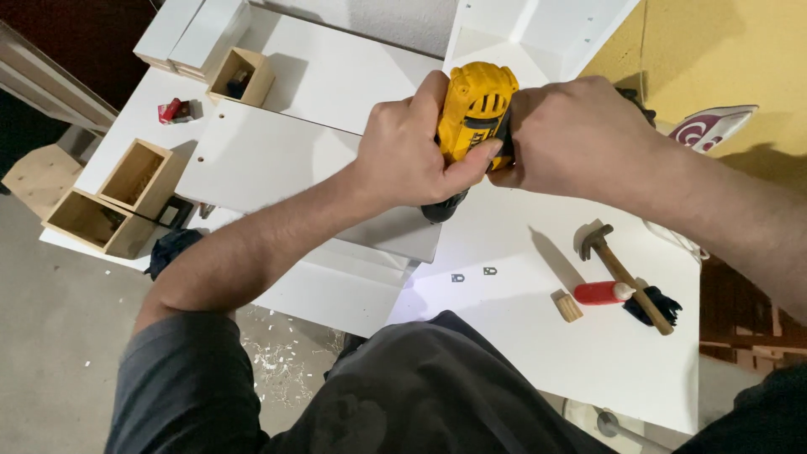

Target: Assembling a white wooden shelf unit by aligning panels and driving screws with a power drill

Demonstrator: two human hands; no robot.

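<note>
A yellow and black cordless drill [475, 113] points down at the edge of a white board [277, 155]. My left hand [408, 147] wraps around the drill's left side, thumb across its body. On the right side my right hand [576, 139] grips the handle. The black chuck [443, 210] shows just below my left hand, close to the board's right end. The bit itself is hidden.
A hammer [624, 273], a red glue bottle [603, 292], a small wooden block [568, 306] and two small metal brackets [473, 274] lie on the white panel [588, 353] at right. Open wooden boxes [118, 197] stand at left, another [242, 76] further back. Sawdust litters the floor.
</note>
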